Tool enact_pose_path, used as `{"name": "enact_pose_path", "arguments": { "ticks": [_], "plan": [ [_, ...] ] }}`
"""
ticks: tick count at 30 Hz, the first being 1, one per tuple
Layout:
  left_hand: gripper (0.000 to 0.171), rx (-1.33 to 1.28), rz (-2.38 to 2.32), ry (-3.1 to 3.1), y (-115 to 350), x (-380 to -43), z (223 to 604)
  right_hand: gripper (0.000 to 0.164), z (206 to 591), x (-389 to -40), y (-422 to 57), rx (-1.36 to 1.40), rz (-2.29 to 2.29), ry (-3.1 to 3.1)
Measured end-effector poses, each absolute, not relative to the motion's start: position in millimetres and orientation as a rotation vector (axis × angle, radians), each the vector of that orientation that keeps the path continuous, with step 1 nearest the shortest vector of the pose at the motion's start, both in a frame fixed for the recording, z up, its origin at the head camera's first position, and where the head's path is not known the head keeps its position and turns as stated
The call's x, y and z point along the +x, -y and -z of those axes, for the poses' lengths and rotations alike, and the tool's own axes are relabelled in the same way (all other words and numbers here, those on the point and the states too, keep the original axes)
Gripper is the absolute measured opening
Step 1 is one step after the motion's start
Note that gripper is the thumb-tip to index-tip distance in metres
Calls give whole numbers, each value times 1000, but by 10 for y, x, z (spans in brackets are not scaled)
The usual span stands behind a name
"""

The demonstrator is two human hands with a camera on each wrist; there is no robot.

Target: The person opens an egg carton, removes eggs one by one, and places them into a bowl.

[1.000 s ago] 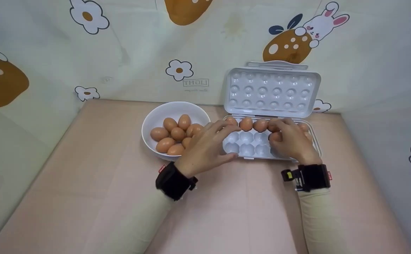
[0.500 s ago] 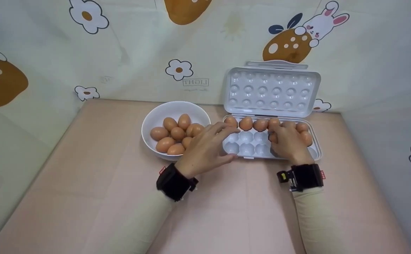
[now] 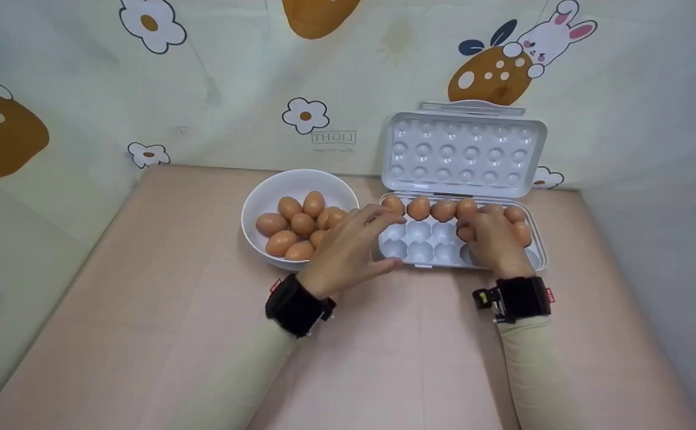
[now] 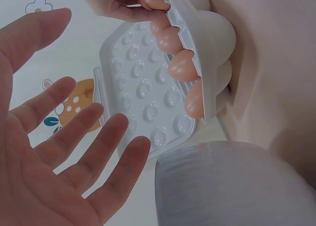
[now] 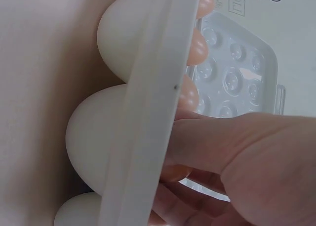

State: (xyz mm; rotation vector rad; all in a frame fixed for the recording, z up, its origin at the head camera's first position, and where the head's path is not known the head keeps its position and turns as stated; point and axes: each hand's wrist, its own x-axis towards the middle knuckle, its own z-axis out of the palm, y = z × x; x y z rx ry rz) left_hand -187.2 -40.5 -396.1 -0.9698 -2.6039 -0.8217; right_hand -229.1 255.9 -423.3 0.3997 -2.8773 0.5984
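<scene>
My right hand (image 3: pixel 499 243) reaches into the base of a white plastic egg tray (image 3: pixel 421 252). Thumb and fingers pinch a brown egg (image 3: pixel 465 233) low in the middle row; in the right wrist view this egg (image 5: pixel 177 172) shows partly between them. Brown eggs (image 3: pixel 443 210) fill the visible back row, and another egg (image 3: pixel 522 234) sits right of the hand in the middle row. My left hand (image 3: pixel 348 254) hovers over the right edge of a white bowl (image 3: pixel 264 198), its fingers spread and relaxed; the left wrist view shows its palm (image 4: pixel 44 186) holding nothing.
Several brown eggs (image 3: pixel 303 224) lie in the bowl, left of the tray. The dimpled tray lid (image 3: pixel 463 156) stands raised behind the base, close to the patterned backdrop (image 3: pixel 222 107). A pinkish cloth (image 3: pixel 372 358) covers the table.
My right hand has shifted slightly left in the tray over the last second, uncovering eggs at the right end. The left hand has stayed in place.
</scene>
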Motion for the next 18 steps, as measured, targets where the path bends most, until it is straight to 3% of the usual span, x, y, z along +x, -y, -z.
{"name": "enact_pose_path", "arguments": {
  "ticks": [5, 10, 15, 18],
  "plan": [
    [63, -959, 821, 2604, 424, -1882, 3960, 18, 4225, -2290, -2578, 433, -601, 2853],
    [63, -927, 828, 2587, 432, -1896, 3951, 27, 4136, -2273, -2556, 406, -623, 2818],
    [58, -908, 837, 2544, 427, -1910, 3937, 8, 3996, -2223, -2516, 422, -676, 2751],
    [58, -903, 867, 2516, 422, -1915, 3928, 24, 3902, -2176, -2478, 427, -762, 2764]
  ]
}}
